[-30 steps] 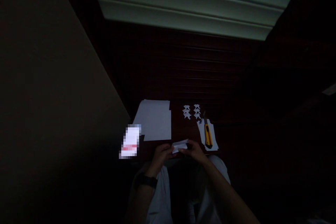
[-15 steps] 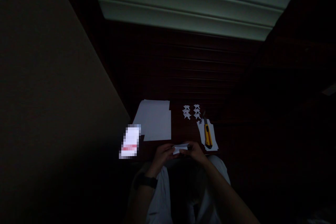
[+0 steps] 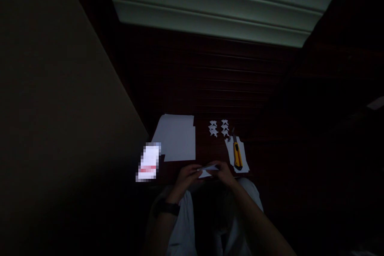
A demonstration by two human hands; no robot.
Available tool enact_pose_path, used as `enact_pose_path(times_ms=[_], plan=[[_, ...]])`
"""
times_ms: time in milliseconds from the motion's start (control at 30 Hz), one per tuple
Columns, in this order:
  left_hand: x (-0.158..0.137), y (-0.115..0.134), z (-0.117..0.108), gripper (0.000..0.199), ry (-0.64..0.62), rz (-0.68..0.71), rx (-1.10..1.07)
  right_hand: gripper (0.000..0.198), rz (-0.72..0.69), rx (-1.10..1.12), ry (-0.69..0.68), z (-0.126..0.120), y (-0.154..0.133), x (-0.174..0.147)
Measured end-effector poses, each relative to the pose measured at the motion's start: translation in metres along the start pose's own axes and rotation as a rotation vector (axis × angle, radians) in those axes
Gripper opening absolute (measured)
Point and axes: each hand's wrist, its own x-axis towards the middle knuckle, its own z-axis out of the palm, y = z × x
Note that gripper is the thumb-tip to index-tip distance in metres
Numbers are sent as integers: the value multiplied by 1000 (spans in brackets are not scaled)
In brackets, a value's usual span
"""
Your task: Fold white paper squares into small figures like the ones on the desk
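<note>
A small folded piece of white paper (image 3: 207, 171) is held between my two hands at the near edge of the dark table. My left hand (image 3: 187, 176) grips its left end, fingers closed on it. On the other end, my right hand (image 3: 223, 173) pinches the paper with its fingers bent. Beyond them, several small folded paper figures (image 3: 213, 128) stand in two short columns. To the right, a yellow utility knife (image 3: 237, 156) lies on a stack of small paper pieces (image 3: 245, 160). The dim light hides the finer folds.
Large white paper sheets (image 3: 178, 138) lie on the table's left part. A bright, pixelated rectangle (image 3: 150, 162) is at the left edge. A wall (image 3: 60, 88) rises on the left, and pale horizontal slats (image 3: 210, 8) hang at the back.
The paper has tilted between my hands, so its upper flap now slants up to the right. My fingers have shifted slightly on it. Everything else stays in place.
</note>
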Motion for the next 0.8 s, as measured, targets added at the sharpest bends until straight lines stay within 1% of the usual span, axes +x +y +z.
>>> enact_pose_path(times_ms=[167, 267, 400, 567, 800], plan=[[-1, 0, -1, 39, -3, 6, 7, 24, 7, 4, 12, -1, 0, 2], [-2, 1, -2, 36, -6, 7, 4, 21, 9, 9, 18, -1, -1, 3], [-2, 2, -2, 34, -15, -1, -12, 27, 7, 29, 14, -2, -1, 3], [-3, 1, -3, 31, -15, -4, -33, 33, 8, 53, -24, -4, 1, 2], [-2, 2, -3, 31, 25, 9, -68, 34, 12, 80, -64, -4, -2, 0]])
